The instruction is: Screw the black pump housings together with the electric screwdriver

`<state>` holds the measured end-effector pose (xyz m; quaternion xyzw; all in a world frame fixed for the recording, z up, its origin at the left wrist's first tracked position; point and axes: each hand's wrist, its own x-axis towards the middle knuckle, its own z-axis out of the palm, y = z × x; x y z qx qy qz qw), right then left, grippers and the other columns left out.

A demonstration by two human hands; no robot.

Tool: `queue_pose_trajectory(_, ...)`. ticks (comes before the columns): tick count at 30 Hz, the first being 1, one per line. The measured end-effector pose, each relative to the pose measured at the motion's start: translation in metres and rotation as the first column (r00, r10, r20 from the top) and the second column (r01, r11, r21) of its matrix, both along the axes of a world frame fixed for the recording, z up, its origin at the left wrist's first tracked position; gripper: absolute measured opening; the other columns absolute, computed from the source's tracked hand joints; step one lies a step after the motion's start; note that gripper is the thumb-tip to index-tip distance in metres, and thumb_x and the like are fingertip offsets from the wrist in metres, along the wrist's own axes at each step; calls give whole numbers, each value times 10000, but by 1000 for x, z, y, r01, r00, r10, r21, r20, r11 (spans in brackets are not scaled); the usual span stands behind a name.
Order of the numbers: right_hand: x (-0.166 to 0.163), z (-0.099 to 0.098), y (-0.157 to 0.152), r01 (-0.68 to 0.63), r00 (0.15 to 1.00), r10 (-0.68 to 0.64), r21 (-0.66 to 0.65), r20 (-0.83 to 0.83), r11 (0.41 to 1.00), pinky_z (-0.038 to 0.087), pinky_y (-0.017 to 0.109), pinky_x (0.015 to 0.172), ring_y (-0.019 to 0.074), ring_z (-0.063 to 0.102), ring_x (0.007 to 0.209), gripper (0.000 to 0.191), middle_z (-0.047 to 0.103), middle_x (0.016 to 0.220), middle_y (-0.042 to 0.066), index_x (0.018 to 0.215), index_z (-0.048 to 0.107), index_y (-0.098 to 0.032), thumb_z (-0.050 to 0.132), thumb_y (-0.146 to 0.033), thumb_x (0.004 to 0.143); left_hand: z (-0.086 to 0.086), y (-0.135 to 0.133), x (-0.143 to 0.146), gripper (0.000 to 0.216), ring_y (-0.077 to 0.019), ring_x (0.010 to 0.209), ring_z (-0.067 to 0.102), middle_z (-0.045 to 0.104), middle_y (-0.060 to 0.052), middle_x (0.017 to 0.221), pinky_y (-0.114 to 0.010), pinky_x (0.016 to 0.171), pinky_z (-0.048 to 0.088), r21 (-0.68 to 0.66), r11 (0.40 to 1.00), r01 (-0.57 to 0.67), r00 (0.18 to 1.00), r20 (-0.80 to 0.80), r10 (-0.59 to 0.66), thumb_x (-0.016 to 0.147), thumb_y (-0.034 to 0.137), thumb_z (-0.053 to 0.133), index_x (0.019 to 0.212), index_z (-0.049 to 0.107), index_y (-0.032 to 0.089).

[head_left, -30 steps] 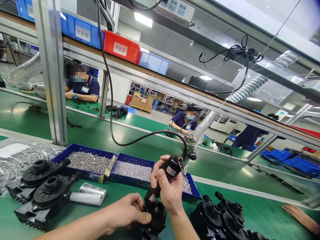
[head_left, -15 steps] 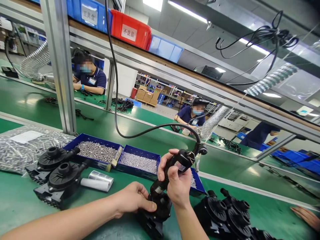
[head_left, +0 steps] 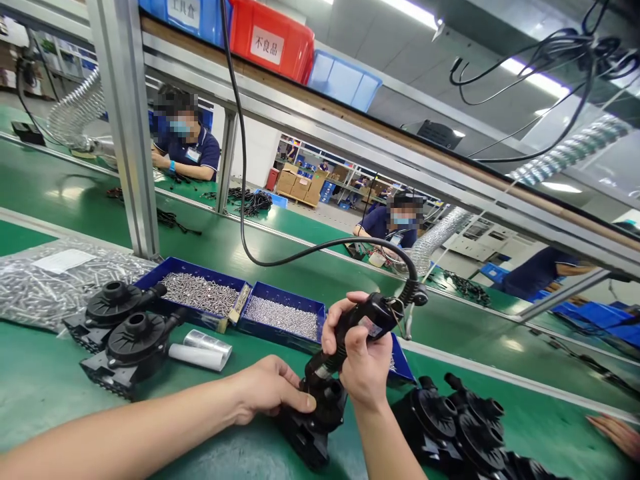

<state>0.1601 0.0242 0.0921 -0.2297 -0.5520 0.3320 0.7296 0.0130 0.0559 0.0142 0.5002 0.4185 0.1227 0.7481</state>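
Note:
My right hand [head_left: 369, 367] is wrapped around a black electric screwdriver [head_left: 379, 316], which tilts down to the left, with its cable leaving the upper end. Its nose meets the top of a black plastic pump housing [head_left: 306, 437], and the bit's tip is hidden. On that housing's left side, my left hand [head_left: 273, 392] grips it, thumb on top and fingers partly out of sight. Just beyond my hands stand a blue tray of small screws [head_left: 285, 320] and a blue tray of longer screws [head_left: 200, 293].
Two similar pump housings [head_left: 135, 343] stand left, near a rolled clear-and-white sheet [head_left: 200, 350] and a bag of metal parts [head_left: 55, 280]. More housings [head_left: 470, 423] cluster right. Another person's hand [head_left: 617, 433] is at the right edge. A black cable [head_left: 300, 253] hangs across the front.
The whole view has shifted slightly, so the trays and housings sit a little higher and further right. Both hands keep their holds, and the screwdriver stays on the pump housing.

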Motion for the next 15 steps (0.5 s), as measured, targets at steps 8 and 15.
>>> queue_pose_trajectory(8, 4, 10, -6, -199, 974, 189, -70, -126, 978, 451, 315, 555, 196, 580, 605, 437, 694, 968, 105, 1263, 703, -245, 536, -569, 1022, -1, -3, 1, 520, -154, 681, 501, 646, 22, 692, -287, 642, 268, 57, 998, -34, 999, 4, 34, 435, 407, 957, 786, 654, 173)
queue_pose_trajectory(15, 1, 10, -7, -136, 989, 131, -68, -71, 988, 452, 282, 508, 165, 564, 555, 361, 641, 863, 38, 1270, 656, -255, 643, -491, 997, -3, -5, 1, 554, -169, 739, 521, 646, 38, 733, -292, 685, 305, 69, 995, -72, 997, -20, 73, 457, 377, 958, 862, 638, 176)
